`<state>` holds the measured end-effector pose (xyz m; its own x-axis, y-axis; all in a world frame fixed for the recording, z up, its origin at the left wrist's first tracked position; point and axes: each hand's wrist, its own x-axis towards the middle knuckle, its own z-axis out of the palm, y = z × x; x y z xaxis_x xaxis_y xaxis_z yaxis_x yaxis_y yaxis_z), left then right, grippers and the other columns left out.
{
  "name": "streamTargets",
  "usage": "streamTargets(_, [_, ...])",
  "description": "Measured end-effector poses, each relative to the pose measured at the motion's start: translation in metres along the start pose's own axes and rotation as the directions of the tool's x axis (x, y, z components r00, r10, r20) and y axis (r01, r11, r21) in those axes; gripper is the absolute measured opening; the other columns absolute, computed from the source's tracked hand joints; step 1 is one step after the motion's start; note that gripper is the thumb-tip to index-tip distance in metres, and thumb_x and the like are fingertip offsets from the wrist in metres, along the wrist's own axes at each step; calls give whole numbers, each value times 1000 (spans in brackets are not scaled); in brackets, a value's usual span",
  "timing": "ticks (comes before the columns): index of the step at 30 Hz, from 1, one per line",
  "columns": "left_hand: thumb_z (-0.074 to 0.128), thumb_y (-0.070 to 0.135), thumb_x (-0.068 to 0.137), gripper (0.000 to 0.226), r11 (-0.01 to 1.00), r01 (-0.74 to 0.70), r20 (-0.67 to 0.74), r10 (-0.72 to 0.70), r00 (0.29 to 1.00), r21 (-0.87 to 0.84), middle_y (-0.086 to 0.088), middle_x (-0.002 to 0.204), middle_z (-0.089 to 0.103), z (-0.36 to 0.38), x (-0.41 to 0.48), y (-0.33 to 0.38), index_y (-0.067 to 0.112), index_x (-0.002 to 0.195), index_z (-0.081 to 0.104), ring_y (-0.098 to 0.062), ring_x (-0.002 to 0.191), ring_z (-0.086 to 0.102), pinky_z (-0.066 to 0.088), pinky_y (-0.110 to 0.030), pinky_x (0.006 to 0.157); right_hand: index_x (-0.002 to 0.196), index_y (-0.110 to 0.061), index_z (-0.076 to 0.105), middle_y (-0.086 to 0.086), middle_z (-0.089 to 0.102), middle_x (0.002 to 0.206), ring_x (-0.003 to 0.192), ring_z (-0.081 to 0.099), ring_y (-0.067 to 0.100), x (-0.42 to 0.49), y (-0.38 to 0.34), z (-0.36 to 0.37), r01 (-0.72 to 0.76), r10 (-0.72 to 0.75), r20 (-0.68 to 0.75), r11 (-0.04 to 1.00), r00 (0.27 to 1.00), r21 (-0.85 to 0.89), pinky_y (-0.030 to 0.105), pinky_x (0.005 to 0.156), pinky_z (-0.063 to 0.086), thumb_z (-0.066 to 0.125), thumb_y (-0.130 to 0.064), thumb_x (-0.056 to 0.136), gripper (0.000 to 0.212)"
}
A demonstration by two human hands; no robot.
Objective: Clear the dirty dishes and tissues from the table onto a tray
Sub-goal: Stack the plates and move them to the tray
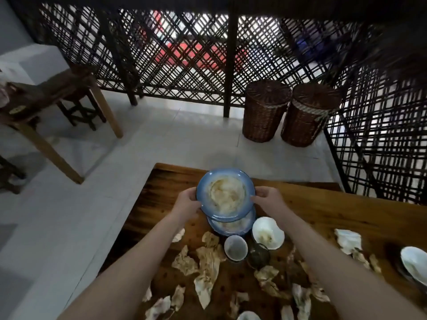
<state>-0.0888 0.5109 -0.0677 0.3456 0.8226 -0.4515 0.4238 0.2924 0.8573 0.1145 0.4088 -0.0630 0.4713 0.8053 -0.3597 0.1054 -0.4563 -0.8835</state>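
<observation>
Both hands, the left hand [187, 202] and right hand [268, 199], gripped opposite rims of a soiled round blue ceramic plate [226, 195] held above another blue plate [233, 226] on the tissue-strewn wooden table [323, 209].

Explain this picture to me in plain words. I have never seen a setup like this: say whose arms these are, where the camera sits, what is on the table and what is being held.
There is no machine here. A person wears a wide-angle camera on the head, looking forward and down, so both bare arms reach into view from the bottom.

The left hand and right hand grip opposite edges of a dirty blue plate, held above a second blue plate lying on the wooden table.

Also on the table: a white bowl, a small white cup, a dark glass and many crumpled, stained tissues. Another white dish sits at the right edge.

Two wicker baskets stand on the floor beyond. No tray is visible.
</observation>
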Motion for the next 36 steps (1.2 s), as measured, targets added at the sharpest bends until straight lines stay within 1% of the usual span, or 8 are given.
streamTargets(3, [61, -2, 87, 44, 998, 28, 31, -30, 999, 55, 2, 102, 63, 4, 20, -18, 16, 127, 58, -15, 84, 58, 48, -26, 63, 96, 1, 68, 14, 71, 97, 86, 68, 22, 15, 17, 10, -68, 67, -27, 997, 997, -31, 41, 79, 55, 60, 0, 86, 13])
streamTargets(5, [62, -3, 86, 42, 995, 28, 57, -33, 998, 93, -2, 104, 63, 6, 32, -29, 13, 125, 59, -15, 85, 58, 49, -24, 64, 102, 2, 68, 15, 70, 100, 93, 66, 27, 25, 28, 17, -97, 94, -49, 993, 994, -60, 45, 85, 52, 60, 0, 87, 17])
streamTargets(8, [66, -2, 85, 39, 993, 30, 93, -41, 995, 116, -1, 102, 64, 11, 44, -43, 12, 121, 61, -13, 86, 59, 49, -23, 68, 104, 0, 67, 13, 70, 101, 93, 66, 26, 35, 42, 23, -121, 115, -61, 987, 991, -102, 43, 84, 53, 61, -2, 87, 18])
streamTargets(14, [71, 0, 80, 32, 992, 29, 124, -45, 991, 127, 16, 77, 64, 18, 56, -58, 30, 86, 63, 7, 63, 60, 43, -7, 49, 106, -11, 66, 4, 69, 99, 89, 65, 19, 49, 65, 25, -179, 160, -113, 966, 981, -188, 43, 83, 55, 65, -16, 88, 19])
streamTargets(22, [60, -2, 87, 34, 984, -4, 154, -23, 988, 178, 22, 78, 62, 22, 61, -72, 27, 104, 68, 9, 63, 57, 40, -4, 48, 106, -16, 64, -4, 64, 93, 93, 60, 17, 52, 76, 27, -252, 197, -178, 888, 964, -385, 47, 92, 48, 64, -31, 88, 24])
streamTargets(25, [62, 0, 86, 31, 990, -4, 132, -15, 991, 143, 22, 81, 64, 22, 65, -75, 22, 106, 70, 9, 77, 61, 42, -6, 54, 97, -21, 66, -6, 59, 84, 86, 54, 14, 53, 77, 26, -279, 185, -227, 814, 956, -509, 47, 99, 40, 60, -31, 89, 14])
streamTargets(30, [60, 4, 89, 41, 993, 58, 98, -68, 993, 100, 0, 116, 62, 27, 68, -83, 18, 127, 58, -11, 101, 57, 49, -21, 72, 93, -19, 71, -7, 65, 77, 76, 58, 12, 56, 78, 26, -249, 161, -203, 793, 966, -555, 46, 93, 45, 57, -20, 92, 14])
streamTargets(36, [60, 2, 89, 34, 992, 58, -23, -61, 998, -111, 1, 108, 57, 33, 64, -83, 25, 114, 54, -10, 95, 58, 50, -17, 59, 100, -12, 71, 3, 71, 96, 90, 65, 17, 58, 73, 26, -161, 86, -177, 868, 980, -470, 35, 81, 53, 64, -8, 87, 16])
